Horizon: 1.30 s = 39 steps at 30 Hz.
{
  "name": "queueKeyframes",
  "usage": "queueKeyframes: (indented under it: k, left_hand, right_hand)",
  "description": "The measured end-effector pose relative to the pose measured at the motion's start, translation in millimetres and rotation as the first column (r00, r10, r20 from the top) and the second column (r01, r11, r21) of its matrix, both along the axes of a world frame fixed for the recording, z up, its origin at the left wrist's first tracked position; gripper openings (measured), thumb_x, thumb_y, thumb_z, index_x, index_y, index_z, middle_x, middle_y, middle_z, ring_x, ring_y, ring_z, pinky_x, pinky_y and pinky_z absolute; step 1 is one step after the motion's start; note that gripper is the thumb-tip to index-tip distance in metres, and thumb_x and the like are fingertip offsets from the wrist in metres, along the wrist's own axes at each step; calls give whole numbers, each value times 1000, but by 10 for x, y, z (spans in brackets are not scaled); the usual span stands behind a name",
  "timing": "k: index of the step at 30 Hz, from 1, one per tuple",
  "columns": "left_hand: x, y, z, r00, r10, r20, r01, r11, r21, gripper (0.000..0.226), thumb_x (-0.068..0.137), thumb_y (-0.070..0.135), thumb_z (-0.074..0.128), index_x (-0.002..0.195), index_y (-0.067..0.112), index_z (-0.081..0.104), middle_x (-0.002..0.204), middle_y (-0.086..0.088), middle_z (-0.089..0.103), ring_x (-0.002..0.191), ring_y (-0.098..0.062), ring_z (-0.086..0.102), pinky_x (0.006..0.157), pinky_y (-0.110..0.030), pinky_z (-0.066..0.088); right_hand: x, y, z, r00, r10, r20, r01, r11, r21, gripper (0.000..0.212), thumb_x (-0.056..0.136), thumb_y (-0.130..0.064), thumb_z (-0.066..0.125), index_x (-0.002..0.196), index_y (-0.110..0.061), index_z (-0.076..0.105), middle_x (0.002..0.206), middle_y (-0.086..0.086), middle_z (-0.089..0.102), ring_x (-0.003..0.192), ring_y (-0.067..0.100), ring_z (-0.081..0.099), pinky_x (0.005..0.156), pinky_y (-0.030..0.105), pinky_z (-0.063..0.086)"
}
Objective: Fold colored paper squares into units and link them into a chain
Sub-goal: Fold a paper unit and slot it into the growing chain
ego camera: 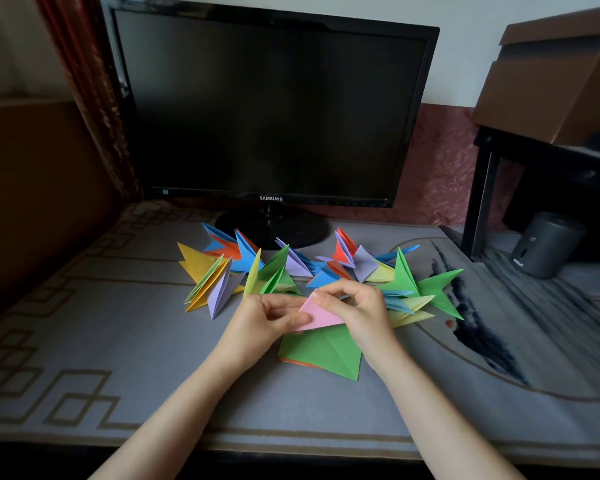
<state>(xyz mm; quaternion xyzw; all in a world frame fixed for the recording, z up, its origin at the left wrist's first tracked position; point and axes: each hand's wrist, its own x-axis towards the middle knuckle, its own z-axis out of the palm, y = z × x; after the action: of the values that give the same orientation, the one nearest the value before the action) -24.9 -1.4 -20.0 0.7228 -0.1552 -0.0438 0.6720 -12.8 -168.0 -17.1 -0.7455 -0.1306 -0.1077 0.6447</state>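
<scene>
A pink paper piece point(317, 314), folded into a triangle, is held just above the table between both hands. My left hand point(267, 318) pinches its left lower edge. My right hand point(355, 306) grips its upper right part with fingers curled. Under the hands lies a small stack of paper squares with a creased green sheet point(323, 351) on top and an orange edge showing below. Behind the hands a curved chain of linked folded units point(281, 268) in yellow, blue, orange, lilac and green spreads across the table.
A black monitor point(267, 109) on a round stand is at the back of the grey patterned table cover point(153, 358). A dark cylinder point(544, 244) and a black frame with a cardboard box point(551, 81) stand at the right.
</scene>
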Motion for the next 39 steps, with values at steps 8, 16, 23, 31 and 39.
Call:
queueKeyframes:
  k: [8,16,23,31,39]
  left_hand:
    - [36,-1,-30,994,103,-49,-105,994,-37,21,73,2,74,92,-3,67,73,-13,73,66,-16,71,63,-21,57]
    - [-12,-25,-19,973,220,69,-224,974,46,23,71,14,79,77,-4,66,60,-15,67,45,-15,60,50,-21,51]
    - [-41,-13,0,969,222,110,-235,964,123,29,67,32,77,72,5,67,58,-7,66,45,-12,56,51,-19,48]
    - [2,160,-7,872,410,268,-461,872,165,20,81,35,70,74,16,67,58,2,65,51,-7,55,55,-27,45]
    - [45,223,-8,798,538,271,-576,813,82,20,87,30,66,73,16,64,56,1,62,53,-13,54,58,-37,47]
  right_hand:
    - [13,-10,-2,999,-21,-38,21,1000,13,19,79,-5,71,71,-22,71,63,-13,66,63,-1,56,66,14,42]
    - [15,-14,7,997,-24,-78,29,997,68,17,78,-2,72,72,-18,72,67,-6,67,65,2,59,66,14,46]
    - [24,-20,-6,996,-35,-79,40,997,66,15,78,-3,71,74,-17,72,70,-5,68,66,2,59,66,14,46]
    - [44,-13,-33,987,-140,-76,142,989,27,24,93,-22,56,75,-27,70,66,-6,67,59,4,54,60,18,44]
    - [15,-17,-60,983,-184,-5,181,970,-165,20,93,-22,56,80,-31,68,73,-7,68,65,-6,58,72,26,47]
